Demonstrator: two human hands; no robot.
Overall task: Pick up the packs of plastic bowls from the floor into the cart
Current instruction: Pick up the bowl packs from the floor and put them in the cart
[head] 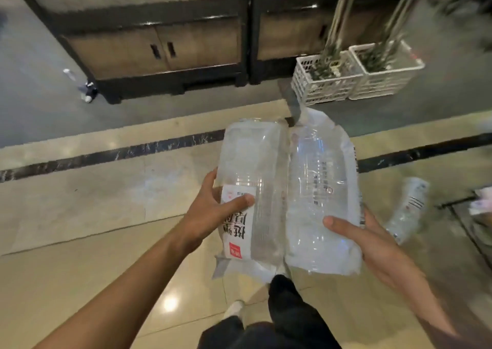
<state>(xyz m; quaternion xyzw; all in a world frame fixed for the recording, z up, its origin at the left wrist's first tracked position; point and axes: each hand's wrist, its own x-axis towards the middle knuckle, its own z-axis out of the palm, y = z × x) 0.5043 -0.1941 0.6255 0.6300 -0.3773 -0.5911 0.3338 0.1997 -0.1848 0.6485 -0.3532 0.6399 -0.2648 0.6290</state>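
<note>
The fingers of the left hand [210, 215] curled round the near left edge of one pack of plastic bowls [250, 189], with the thumb pressed on its white printed label, while the fingers of the right hand [372, 239] were hidden behind a second pack of plastic bowls [322, 197], with the thumb laid across its clear wrap. The two packs were held side by side, touching along their long edges, raised above the glossy tiled floor [80, 215]. A third pack [407, 207] lay on the floor just beyond the right hand's fingers, to their right. At the far right edge, past that pack, a dark frame [463, 215] showed, too blurred to tell what it was. Well beyond the fingertips stood a dark wooden cabinet [159, 45] and two white crates [356, 74] holding green stalks.
</note>
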